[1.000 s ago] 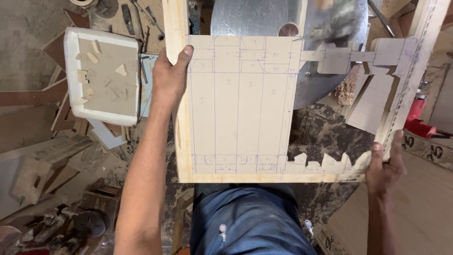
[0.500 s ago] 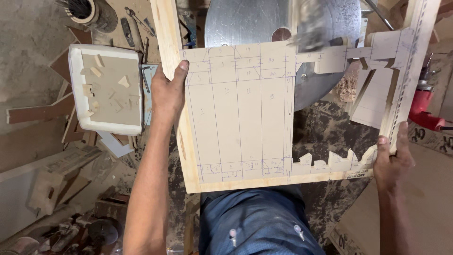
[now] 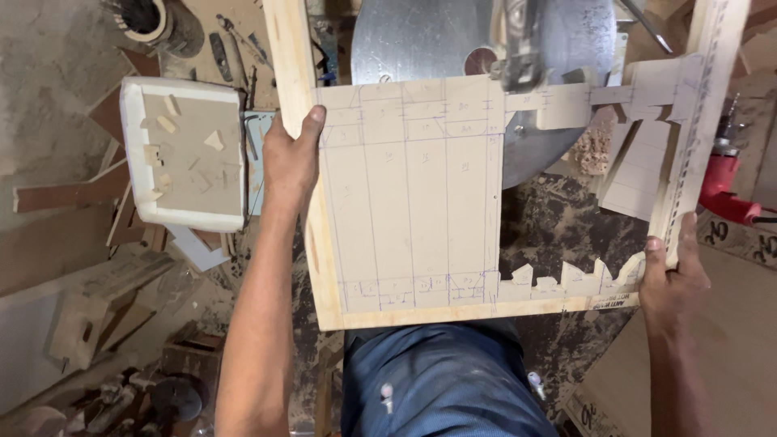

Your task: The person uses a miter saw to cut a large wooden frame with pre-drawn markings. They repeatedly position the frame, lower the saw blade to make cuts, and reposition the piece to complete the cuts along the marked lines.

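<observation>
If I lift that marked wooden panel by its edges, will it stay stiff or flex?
The wooden panel probably stays fairly stiff: left hand and right hand hold its framed edges flat. The cut-out right part, with thin jagged teeth, looks fragile and may snap.

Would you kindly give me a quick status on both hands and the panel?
Left hand grips pale marked wooden panel at left frame. Right hand grips right frame. Saw blade in cut.

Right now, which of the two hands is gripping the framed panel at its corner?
The right hand, clamped on the wooden panel's lower right corner; the left hand holds mid-edge.
</observation>
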